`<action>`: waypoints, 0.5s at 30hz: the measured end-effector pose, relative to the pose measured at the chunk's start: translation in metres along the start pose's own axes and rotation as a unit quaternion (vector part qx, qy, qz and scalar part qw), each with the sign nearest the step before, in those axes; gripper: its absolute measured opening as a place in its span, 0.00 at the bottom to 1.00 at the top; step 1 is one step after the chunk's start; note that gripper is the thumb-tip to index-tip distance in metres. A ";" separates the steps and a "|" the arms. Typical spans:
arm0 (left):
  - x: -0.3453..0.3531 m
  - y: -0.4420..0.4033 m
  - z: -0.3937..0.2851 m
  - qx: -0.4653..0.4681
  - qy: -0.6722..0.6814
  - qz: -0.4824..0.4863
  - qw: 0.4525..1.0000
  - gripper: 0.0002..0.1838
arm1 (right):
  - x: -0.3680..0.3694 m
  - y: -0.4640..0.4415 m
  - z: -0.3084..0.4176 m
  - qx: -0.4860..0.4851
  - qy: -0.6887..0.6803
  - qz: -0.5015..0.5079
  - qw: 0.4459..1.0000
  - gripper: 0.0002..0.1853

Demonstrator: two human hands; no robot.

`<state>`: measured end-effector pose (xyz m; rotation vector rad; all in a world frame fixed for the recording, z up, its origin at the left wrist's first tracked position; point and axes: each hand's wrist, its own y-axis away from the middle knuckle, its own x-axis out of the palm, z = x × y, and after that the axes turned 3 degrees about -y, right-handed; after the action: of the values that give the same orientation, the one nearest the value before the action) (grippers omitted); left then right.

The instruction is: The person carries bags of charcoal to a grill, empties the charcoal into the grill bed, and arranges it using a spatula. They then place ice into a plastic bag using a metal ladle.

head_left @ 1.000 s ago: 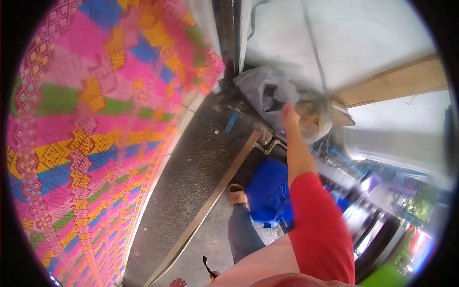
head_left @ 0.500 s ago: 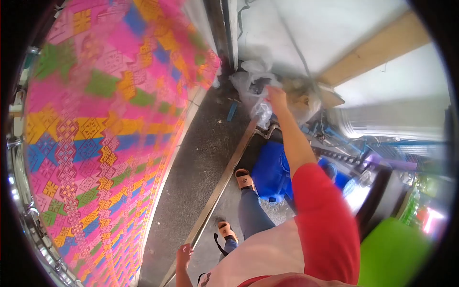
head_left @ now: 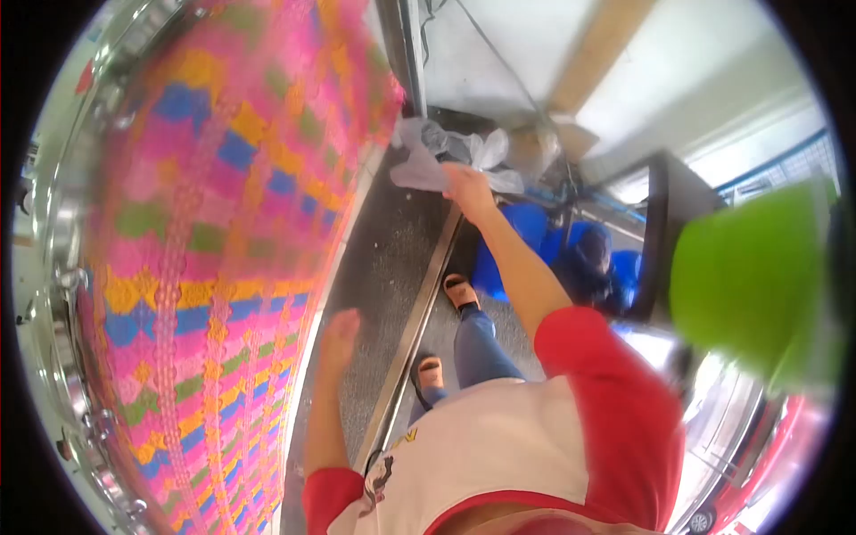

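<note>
Near the top centre my right hand [head_left: 465, 185] is closed on a translucent plastic bag [head_left: 417, 160], which hangs to the left of the fingers. More pale plastic [head_left: 486, 150] bunches just behind that hand. My left hand [head_left: 342, 328] is raised over the dark floor, beside the edge of the patterned pink cloth [head_left: 232, 294]. It is blurred by motion, and its fingers cannot be made out clearly; nothing shows in it.
Blue containers [head_left: 517, 234] stand right of my feet. A green object [head_left: 744, 285] and a dark frame [head_left: 660, 223] are at the right. A long strip [head_left: 417, 325] edges the dark floor [head_left: 383, 241]. A wooden board [head_left: 599, 53] leans at the top.
My right hand has moved left with the plastic bag spread out from it. My left hand has come up from the bottom edge. The view has shifted, bringing the green object further in.
</note>
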<state>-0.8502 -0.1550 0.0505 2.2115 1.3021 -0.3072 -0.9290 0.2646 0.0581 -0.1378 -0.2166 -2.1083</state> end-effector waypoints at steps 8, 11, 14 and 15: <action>0.061 0.046 0.079 -0.031 0.110 0.117 0.987 0.23 | 0.060 0.114 -0.079 0.136 -0.057 0.021 0.989 0.14; 0.114 0.051 0.113 -0.094 0.139 0.105 0.980 0.35 | 0.081 0.155 -0.105 0.155 0.009 0.044 0.987 0.14; 0.147 0.035 0.126 -0.125 0.118 0.031 0.985 0.46 | 0.102 0.167 -0.115 0.171 -0.010 0.049 0.984 0.16; 0.153 0.030 0.130 -0.123 0.095 -0.010 0.988 0.50 | 0.107 0.170 -0.111 0.183 -0.009 0.054 0.982 0.16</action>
<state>-0.7374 -0.1273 -0.1161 2.0572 1.3810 0.0594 -0.8408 0.0658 -0.0137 0.0497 -0.5898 -1.9245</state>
